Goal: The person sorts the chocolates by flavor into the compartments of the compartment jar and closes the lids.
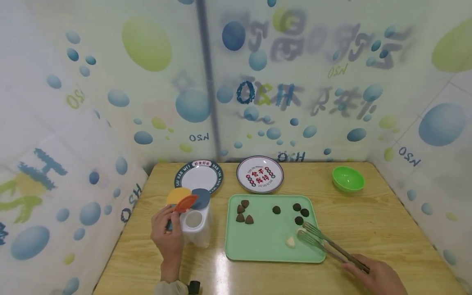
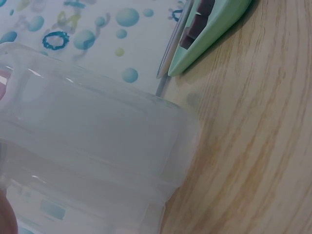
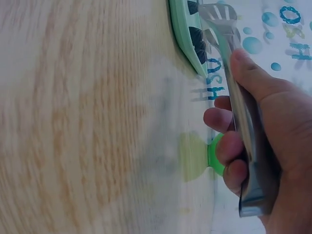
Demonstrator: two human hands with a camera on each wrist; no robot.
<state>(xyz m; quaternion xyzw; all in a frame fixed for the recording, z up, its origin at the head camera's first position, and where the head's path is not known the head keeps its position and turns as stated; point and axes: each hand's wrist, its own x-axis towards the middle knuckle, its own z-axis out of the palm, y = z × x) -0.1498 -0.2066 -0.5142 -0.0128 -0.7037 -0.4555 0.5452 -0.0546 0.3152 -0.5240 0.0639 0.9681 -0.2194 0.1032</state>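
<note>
My left hand pinches the raised orange lid of a clear plastic container, leaving one round opening exposed. The container also has yellow and blue lids. In the left wrist view, its clear wall hides most of the hand. My right hand grips metal tongs, whose tips hover over or touch the green tray's right side; I cannot tell which. Near them lie a white heart-shaped piece and another pale piece, partly hidden by the tongs.
The green tray bears several brown pieces at left and several dark round ones toward the right. Behind stand two patterned plates. A green bowl sits at the back right. Printed curtains surround the table.
</note>
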